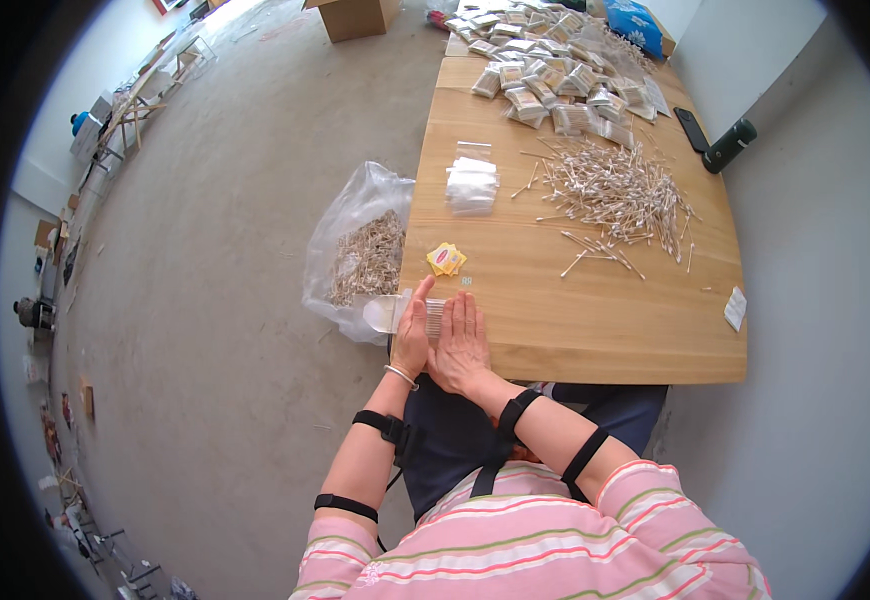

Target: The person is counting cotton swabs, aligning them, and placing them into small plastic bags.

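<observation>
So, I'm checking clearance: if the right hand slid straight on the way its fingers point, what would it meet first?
The right hand would probably meet the small pale square just ahead on the table, though the hand's exact height is hard to judge.

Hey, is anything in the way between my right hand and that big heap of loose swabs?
Nothing visible blocks it. Wooden tabletop lies between your right hand and the heap of swabs, with a few stray swabs at the heap's near edge.
</observation>
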### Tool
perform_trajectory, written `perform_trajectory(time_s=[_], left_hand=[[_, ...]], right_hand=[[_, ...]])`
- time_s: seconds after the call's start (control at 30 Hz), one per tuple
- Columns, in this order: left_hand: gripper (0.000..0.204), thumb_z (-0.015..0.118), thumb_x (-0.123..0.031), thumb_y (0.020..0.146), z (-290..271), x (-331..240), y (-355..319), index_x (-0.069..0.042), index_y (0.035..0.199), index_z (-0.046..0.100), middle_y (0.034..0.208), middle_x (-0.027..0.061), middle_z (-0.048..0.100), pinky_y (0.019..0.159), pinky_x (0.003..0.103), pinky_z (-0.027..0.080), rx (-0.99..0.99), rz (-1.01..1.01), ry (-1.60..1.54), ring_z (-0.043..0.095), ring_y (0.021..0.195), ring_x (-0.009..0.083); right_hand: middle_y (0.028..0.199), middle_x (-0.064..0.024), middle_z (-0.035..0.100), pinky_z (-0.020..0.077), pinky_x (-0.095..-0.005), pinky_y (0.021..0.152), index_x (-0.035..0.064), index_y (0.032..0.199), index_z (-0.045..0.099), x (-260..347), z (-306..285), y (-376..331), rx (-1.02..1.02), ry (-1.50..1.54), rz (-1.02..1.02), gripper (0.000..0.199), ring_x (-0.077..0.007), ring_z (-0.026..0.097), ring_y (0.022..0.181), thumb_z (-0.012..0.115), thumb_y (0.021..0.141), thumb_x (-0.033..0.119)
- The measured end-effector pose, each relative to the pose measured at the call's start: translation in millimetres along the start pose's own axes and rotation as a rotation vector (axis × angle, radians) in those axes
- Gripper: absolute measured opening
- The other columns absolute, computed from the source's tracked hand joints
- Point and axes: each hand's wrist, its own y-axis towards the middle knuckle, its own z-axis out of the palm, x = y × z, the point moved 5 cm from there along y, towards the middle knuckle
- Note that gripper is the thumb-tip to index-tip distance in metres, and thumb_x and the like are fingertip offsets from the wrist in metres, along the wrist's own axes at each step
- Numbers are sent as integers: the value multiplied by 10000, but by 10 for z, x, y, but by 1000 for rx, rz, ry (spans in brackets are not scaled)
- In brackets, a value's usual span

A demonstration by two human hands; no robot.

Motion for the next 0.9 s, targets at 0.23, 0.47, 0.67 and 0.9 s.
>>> perform_trajectory(time_s=[0.23,0.47,0.67,0.9], left_hand=[[554,297,-393,1012,-80,123,-41,25,1365,390,1407,157,413,1102,322,229,-119,-13,-250,320,1345,227],[503,321,-333,1016,-129,127,3,40,1341,415,1376,166,443,1103,325,245,-133,-5,-141,372,1309,231],[484,338,-325,1012,-98,130,-29,30,1322,445,1358,152,468,1084,321,273,-246,7,-239,398,1290,232],[488,320,-341,1014,-91,-4,24,17,1308,471,1341,146,486,1078,315,276,-40,-14,18,409,1279,226]], right_hand=[[1516,-253,25,-29,-455,1144,-90,1428,109,60,-64,-46,75,-13,-64,843,-361,-43,1421,424,862,449],[1516,-243,58,-16,-460,1143,-72,1431,137,33,-59,8,-37,-41,-135,837,-363,-8,1421,442,859,457],[1512,-243,71,1,-469,1144,-78,1425,151,53,-49,-56,-50,-60,-173,837,-371,6,1418,470,856,447],[1508,-237,82,0,-457,1147,-85,1426,123,34,-25,12,-16,-49,-113,826,-371,10,1418,445,870,434]])
